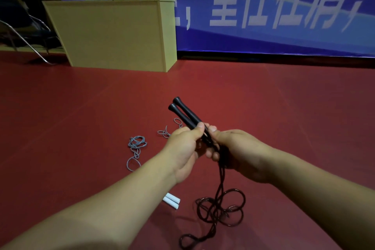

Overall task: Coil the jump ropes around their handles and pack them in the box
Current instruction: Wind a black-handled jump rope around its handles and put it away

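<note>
At centre of the head view: two black handles (pixel 185 114) held side by side, free ends pointing up and away.
Left hand (pixel 185 148): fingers and thumb curled round the lower part of the handles.
Right hand (pixel 235 150): fingers curled, pinching the black rope (pixel 221 209) just beside the grip.
Below the grip: black rope hangs to the red floor (pixel 284 117) in loose loops; no turns visible on the handles.
Left of the grip: grey rope (pixel 137 144) lying slack, its white handles (pixel 171 201) nearer the person.
Far beyond the grip: yellow box (pixel 113 34), well apart.
Step in hand: judged as starting the first coil.
Next move: likely wrapping rope round both handles under tension.
</note>
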